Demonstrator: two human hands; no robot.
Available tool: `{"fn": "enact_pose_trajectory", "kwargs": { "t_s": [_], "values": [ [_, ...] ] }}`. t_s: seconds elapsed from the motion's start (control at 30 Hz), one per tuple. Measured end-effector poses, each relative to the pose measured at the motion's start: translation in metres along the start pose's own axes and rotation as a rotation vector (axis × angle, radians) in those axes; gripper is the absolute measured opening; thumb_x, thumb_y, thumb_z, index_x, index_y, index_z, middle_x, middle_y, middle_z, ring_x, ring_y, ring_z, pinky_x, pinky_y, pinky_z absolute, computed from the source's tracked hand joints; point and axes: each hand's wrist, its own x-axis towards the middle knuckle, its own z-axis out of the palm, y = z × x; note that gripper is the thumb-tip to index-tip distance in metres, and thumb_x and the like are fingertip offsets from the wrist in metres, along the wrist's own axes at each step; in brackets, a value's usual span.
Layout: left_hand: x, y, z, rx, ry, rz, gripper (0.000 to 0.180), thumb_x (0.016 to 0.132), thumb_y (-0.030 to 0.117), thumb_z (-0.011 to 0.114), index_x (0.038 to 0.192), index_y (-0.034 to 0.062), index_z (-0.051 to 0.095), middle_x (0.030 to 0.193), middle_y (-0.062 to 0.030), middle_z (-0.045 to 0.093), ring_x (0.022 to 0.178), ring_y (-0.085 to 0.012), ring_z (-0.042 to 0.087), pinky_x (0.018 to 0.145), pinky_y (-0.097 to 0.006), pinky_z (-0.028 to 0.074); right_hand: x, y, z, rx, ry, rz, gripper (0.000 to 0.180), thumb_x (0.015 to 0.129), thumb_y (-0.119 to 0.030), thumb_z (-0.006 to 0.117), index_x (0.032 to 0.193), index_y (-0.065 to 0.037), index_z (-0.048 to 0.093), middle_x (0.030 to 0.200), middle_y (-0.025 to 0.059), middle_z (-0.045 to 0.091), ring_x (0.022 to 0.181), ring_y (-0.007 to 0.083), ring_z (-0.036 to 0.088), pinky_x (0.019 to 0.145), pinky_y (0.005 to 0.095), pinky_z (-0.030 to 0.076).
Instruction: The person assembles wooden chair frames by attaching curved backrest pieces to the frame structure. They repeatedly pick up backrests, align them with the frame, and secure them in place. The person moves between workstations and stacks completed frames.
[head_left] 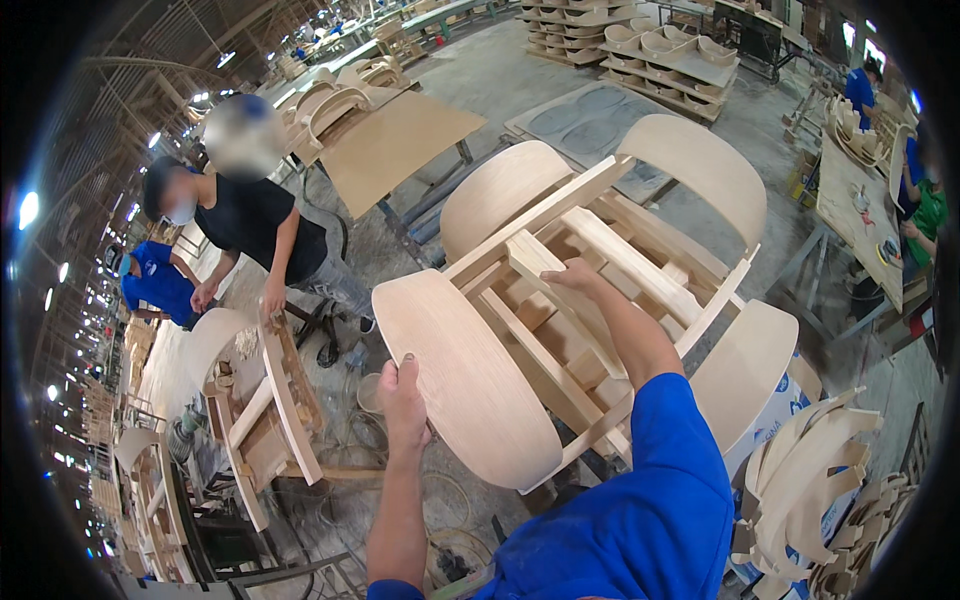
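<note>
My left hand (404,404) is closed round the left edge of a pale curved wooden backrest (470,380), thumb on its face and fingers behind. That backrest is joined to a wooden chair frame in front of me. My right hand (574,277) reaches across the frame and is closed on a wooden rail (545,262); part of its grip is hidden. More frames and rails crowd together here. Another curved backrest (505,190) stands beyond at the left, one (700,165) at the far right, and one (745,370) nearer on the right.
At the left, a person in a black shirt (250,225) handles another chair frame (255,420). A brown-topped table (400,145) stands beyond. Curved wooden pieces (810,480) are piled at the lower right, and hoses (450,500) lie on the floor. A workbench (860,210) is at right.
</note>
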Motion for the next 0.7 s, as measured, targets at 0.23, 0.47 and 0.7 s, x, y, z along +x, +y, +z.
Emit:
{"fn": "enact_pose_trajectory", "kwargs": {
  "t_s": [0.23, 0.47, 0.7],
  "values": [
    [0.003, -0.001, 0.007, 0.077, -0.016, -0.027, 0.024, 0.104, 0.019, 0.06, 0.116, -0.0016, 0.058, 0.107, -0.0077, 0.068, 0.094, -0.0132, 0.064, 0.085, -0.031, 0.052, -0.018, 0.0, 0.0, 0.24, 0.134, -0.001, 0.058, 0.08, -0.042, 0.084, 0.11, 0.006, 0.074, 0.098, 0.0183, 0.077, 0.087, 0.0287, 0.074, 0.077, 0.0419, 0.056],
    [-0.068, -0.027, -0.039, 0.373, -0.198, -0.07, 0.03, 0.108, 0.03, 0.057, 0.119, 0.0027, 0.06, 0.103, -0.0043, 0.069, 0.091, -0.0127, 0.067, 0.078, -0.03, 0.055, -0.049, -0.024, 0.019, -0.19, 0.284, -0.069, 0.051, 0.082, -0.045, 0.081, 0.102, 0.001, 0.076, 0.097, 0.0244, 0.076, 0.095, 0.0397, 0.073, 0.086, 0.047, 0.055],
    [-0.28, -0.131, -0.166, 0.26, 0.073, -0.259, 0.036, 0.102, 0.038, 0.063, 0.103, 0.0023, 0.07, 0.082, -0.0025, 0.069, 0.068, -0.011, 0.062, 0.062, -0.028, 0.05, -0.07, -0.079, -0.033, -0.1, 0.74, -0.513, 0.041, 0.091, -0.038, 0.074, 0.102, 0.001, 0.071, 0.081, 0.0169, 0.073, 0.075, 0.0296, 0.072, 0.068, 0.042, 0.056]
  ]
}}
